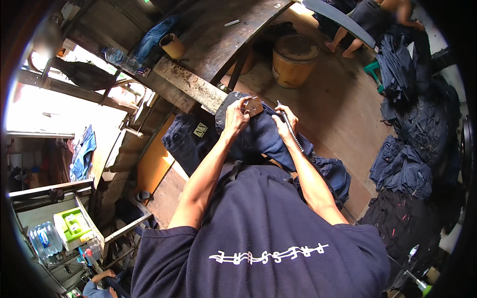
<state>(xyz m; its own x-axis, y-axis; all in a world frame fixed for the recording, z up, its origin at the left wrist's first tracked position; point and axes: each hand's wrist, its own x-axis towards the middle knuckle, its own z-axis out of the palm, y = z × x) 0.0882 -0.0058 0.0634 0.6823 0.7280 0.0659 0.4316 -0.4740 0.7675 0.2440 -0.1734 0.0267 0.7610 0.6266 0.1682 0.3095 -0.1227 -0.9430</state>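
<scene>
Dark blue jeans (271, 136) are spread before me over the end of a narrow board (191, 82). My left hand (237, 119) has its fingers closed on a small flat tan plate (254, 106) that lies against the denim. My right hand (287, 121) grips a dark pen-shaped handpiece (285, 119) with a ribbed cable running back along my forearm. The handpiece's tip points up and away from me, apart from the plate. More of the dark denim, with a pale label (200, 130), hangs left of my left forearm.
Piles of dark jeans (402, 169) lie along the right side. A lidded round tub (294, 59) stands on the floor ahead, near a wooden table (213, 37) bearing a tan cup (172, 46). Another person's legs (345, 42) show at upper right. Water bottles (44, 242) stand at lower left.
</scene>
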